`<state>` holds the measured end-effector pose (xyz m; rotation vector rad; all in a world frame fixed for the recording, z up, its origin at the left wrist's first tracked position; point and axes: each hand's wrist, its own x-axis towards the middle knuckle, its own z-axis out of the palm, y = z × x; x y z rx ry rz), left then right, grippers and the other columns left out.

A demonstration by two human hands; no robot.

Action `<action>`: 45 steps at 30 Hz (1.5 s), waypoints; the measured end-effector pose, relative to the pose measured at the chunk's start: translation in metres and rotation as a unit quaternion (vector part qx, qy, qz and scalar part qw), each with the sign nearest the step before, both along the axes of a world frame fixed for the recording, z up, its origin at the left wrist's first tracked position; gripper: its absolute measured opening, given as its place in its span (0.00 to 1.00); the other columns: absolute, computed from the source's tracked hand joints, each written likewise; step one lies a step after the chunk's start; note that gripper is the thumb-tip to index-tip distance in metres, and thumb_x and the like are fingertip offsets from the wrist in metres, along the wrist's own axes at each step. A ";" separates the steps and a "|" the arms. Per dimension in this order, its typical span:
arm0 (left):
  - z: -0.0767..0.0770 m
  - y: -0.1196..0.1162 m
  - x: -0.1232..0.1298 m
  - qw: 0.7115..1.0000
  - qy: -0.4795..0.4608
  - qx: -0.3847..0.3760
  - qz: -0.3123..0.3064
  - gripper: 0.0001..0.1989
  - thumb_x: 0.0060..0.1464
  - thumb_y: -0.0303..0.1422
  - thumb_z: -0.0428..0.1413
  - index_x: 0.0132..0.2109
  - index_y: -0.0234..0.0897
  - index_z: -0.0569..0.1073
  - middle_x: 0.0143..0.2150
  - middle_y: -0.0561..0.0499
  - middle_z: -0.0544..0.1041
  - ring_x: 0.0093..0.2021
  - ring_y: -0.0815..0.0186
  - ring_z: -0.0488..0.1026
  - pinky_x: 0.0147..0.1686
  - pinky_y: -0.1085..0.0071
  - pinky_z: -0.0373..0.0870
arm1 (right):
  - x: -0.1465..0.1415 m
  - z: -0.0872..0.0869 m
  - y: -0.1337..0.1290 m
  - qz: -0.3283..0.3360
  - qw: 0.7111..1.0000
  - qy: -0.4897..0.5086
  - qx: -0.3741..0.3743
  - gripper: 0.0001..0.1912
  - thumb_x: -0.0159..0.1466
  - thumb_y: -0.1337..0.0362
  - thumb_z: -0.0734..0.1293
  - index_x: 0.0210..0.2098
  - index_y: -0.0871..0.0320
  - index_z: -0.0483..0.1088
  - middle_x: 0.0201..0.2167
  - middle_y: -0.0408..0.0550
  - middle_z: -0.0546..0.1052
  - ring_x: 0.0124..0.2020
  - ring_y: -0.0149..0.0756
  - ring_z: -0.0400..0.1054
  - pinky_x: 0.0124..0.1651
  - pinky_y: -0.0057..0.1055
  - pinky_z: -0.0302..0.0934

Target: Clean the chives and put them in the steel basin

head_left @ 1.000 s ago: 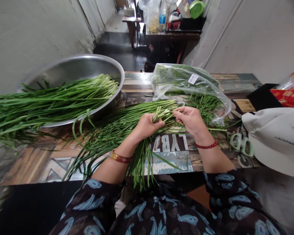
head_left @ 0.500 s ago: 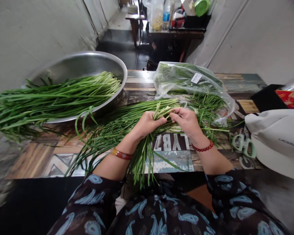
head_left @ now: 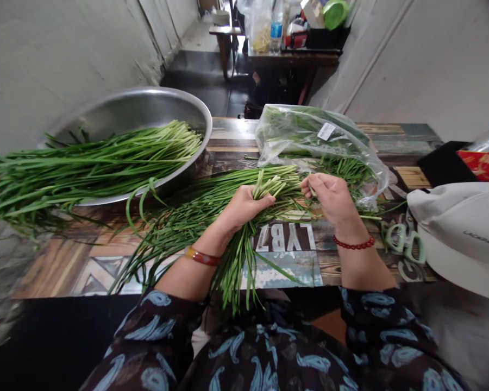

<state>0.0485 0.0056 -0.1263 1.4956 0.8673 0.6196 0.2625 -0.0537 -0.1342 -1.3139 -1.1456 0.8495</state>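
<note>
My left hand is closed around a bunch of garlic chives; their pale cut ends stick up past the thumb and the green leaves hang over the table's front edge. Just right of those ends, my right hand is apart from the bunch, its thumb and fingers pinched together. A small pale bit shows at its fingertips, too small to name. Beneath and behind the left hand lies a loose pile of chives on the table. More chives rest in a steel basin, their leaves trailing over its rim.
The wide steel basin stands at the left. A clear plastic bag of greens lies at the back, with trimmings by its mouth. Green-handled scissors and a white cap are at the right of the patterned table.
My right hand has drawn away to the right from the chive ends, its fingers still pinched. My left hand keeps its hold on the bunch in almost the same place.
</note>
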 end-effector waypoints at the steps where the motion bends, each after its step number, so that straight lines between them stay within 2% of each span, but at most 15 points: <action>1: -0.001 0.000 0.000 1.000 0.000 0.003 -0.001 0.15 0.47 0.42 0.61 0.25 0.35 0.69 0.19 0.59 0.58 0.21 0.75 0.53 0.25 0.73 0.49 | 0.004 0.005 -0.004 0.035 0.999 -0.041 -0.010 0.19 0.65 0.50 0.67 0.25 0.57 0.75 0.21 0.43 0.71 0.23 0.28 0.62 0.28 0.28 0.58; 4: -0.001 0.002 -0.001 1.000 -0.001 0.009 -0.010 0.15 0.49 0.42 0.60 0.27 0.34 0.71 0.18 0.58 0.60 0.22 0.74 0.55 0.25 0.73 0.51 | 0.014 0.019 -0.011 0.136 0.981 -0.141 -0.003 0.16 0.63 0.56 0.70 0.22 0.57 0.73 0.22 0.43 0.72 0.25 0.29 0.63 0.31 0.29 0.59; 7: 0.000 0.004 -0.003 1.000 -0.002 0.013 -0.012 0.17 0.51 0.45 0.59 0.30 0.33 0.74 0.20 0.57 0.62 0.22 0.73 0.56 0.25 0.73 0.53 | 0.020 0.024 -0.013 0.225 0.959 -0.170 0.019 0.05 0.58 0.62 0.74 0.30 0.56 0.77 0.32 0.46 0.77 0.33 0.33 0.69 0.39 0.31 0.63; 8: 0.001 0.005 -0.004 1.000 -0.008 0.019 -0.009 0.17 0.52 0.45 0.59 0.31 0.33 0.74 0.22 0.57 0.64 0.24 0.73 0.57 0.26 0.73 0.55 | 0.021 0.023 -0.012 0.216 0.963 -0.162 0.025 0.05 0.58 0.62 0.74 0.31 0.56 0.78 0.33 0.46 0.77 0.35 0.34 0.69 0.40 0.32 0.64; 12: 0.004 0.009 -0.008 0.997 -0.060 0.035 -0.024 0.17 0.55 0.44 0.58 0.30 0.33 0.74 0.30 0.52 0.71 0.32 0.70 0.65 0.35 0.73 0.61 | 0.023 0.012 -0.006 0.029 0.992 -0.108 0.061 0.07 0.62 0.61 0.69 0.30 0.56 0.77 0.29 0.45 0.76 0.32 0.33 0.68 0.37 0.31 0.63; 13: 0.005 0.010 -0.009 0.996 -0.078 0.025 -0.036 0.17 0.56 0.44 0.58 0.30 0.33 0.74 0.30 0.51 0.72 0.33 0.69 0.66 0.36 0.73 0.63 | 0.023 0.010 -0.005 0.011 0.992 -0.113 0.062 0.06 0.62 0.61 0.69 0.32 0.56 0.77 0.30 0.45 0.77 0.32 0.33 0.69 0.37 0.31 0.63; 16: 0.008 0.012 -0.011 0.992 -0.114 -0.006 -0.055 0.17 0.57 0.44 0.58 0.31 0.33 0.73 0.29 0.50 0.74 0.31 0.68 0.68 0.36 0.72 0.65 | 0.019 0.003 -0.002 0.060 0.976 -0.207 0.039 0.07 0.63 0.62 0.69 0.36 0.56 0.79 0.33 0.46 0.79 0.33 0.34 0.71 0.36 0.31 0.63; 19: 0.014 0.014 -0.017 0.992 -0.123 -0.018 -0.034 0.16 0.58 0.44 0.58 0.32 0.33 0.73 0.21 0.54 0.70 0.24 0.72 0.64 0.31 0.74 0.64 | 0.014 -0.004 0.001 0.114 0.939 -0.323 0.032 0.08 0.65 0.62 0.67 0.36 0.56 0.79 0.34 0.48 0.80 0.35 0.36 0.72 0.37 0.32 0.63; 23: 0.023 0.017 -0.027 0.988 -0.142 -0.065 -0.009 0.17 0.52 0.45 0.64 0.36 0.34 0.72 0.17 0.61 0.58 0.17 0.76 0.53 0.19 0.76 0.55 | 0.008 -0.014 0.004 0.106 0.897 -0.429 0.036 0.09 0.66 0.64 0.66 0.34 0.57 0.79 0.35 0.50 0.79 0.38 0.39 0.72 0.41 0.35 0.62; 28: 0.023 0.021 -0.033 0.997 -0.073 -0.015 0.008 0.19 0.47 0.44 0.67 0.36 0.32 0.75 0.17 0.60 0.60 0.16 0.77 0.54 0.15 0.77 0.50 | 0.005 -0.015 0.003 0.103 0.853 -0.511 0.040 0.06 0.64 0.66 0.68 0.32 0.56 0.78 0.33 0.51 0.77 0.38 0.41 0.69 0.43 0.37 0.61; 30: 0.019 0.021 -0.031 0.999 -0.053 -0.005 0.000 0.18 0.50 0.45 0.65 0.34 0.31 0.75 0.17 0.60 0.60 0.16 0.77 0.54 0.15 0.77 0.51 | 0.005 -0.012 0.002 0.109 0.870 -0.477 0.050 0.07 0.64 0.66 0.67 0.31 0.57 0.77 0.33 0.50 0.77 0.37 0.39 0.69 0.42 0.36 0.61; 32: 0.015 0.020 -0.027 0.999 -0.048 -0.001 -0.002 0.18 0.52 0.45 0.63 0.34 0.31 0.75 0.17 0.59 0.61 0.16 0.77 0.56 0.15 0.78 0.54 | 0.006 -0.008 0.002 0.101 0.908 -0.403 0.060 0.06 0.64 0.66 0.67 0.31 0.57 0.76 0.33 0.48 0.77 0.35 0.36 0.69 0.40 0.34 0.62; 37: 0.008 0.018 -0.018 0.998 -0.066 -0.002 0.023 0.17 0.51 0.44 0.63 0.35 0.32 0.75 0.21 0.58 0.63 0.17 0.77 0.59 0.16 0.78 0.57 | 0.008 -0.003 0.002 0.010 0.989 -0.146 0.033 0.05 0.63 0.62 0.69 0.33 0.56 0.75 0.27 0.42 0.75 0.28 0.30 0.68 0.32 0.28 0.62; 41: 0.006 0.016 -0.014 0.997 -0.071 -0.002 0.028 0.18 0.50 0.45 0.63 0.36 0.31 0.76 0.27 0.54 0.71 0.18 0.78 0.60 0.16 0.78 0.56 | 0.007 -0.001 0.002 0.016 0.996 0.070 0.054 0.07 0.61 0.59 0.72 0.35 0.55 0.76 0.30 0.42 0.77 0.31 0.28 0.70 0.36 0.26 0.66; 45: 0.007 0.014 -0.013 0.997 -0.069 -0.001 0.018 0.19 0.51 0.46 0.62 0.36 0.31 0.77 0.32 0.51 0.76 0.20 0.77 0.61 0.17 0.78 0.57 | 0.004 0.002 0.002 0.017 0.983 0.173 0.059 0.11 0.57 0.56 0.76 0.34 0.54 0.76 0.32 0.41 0.78 0.29 0.24 0.70 0.35 0.23 0.69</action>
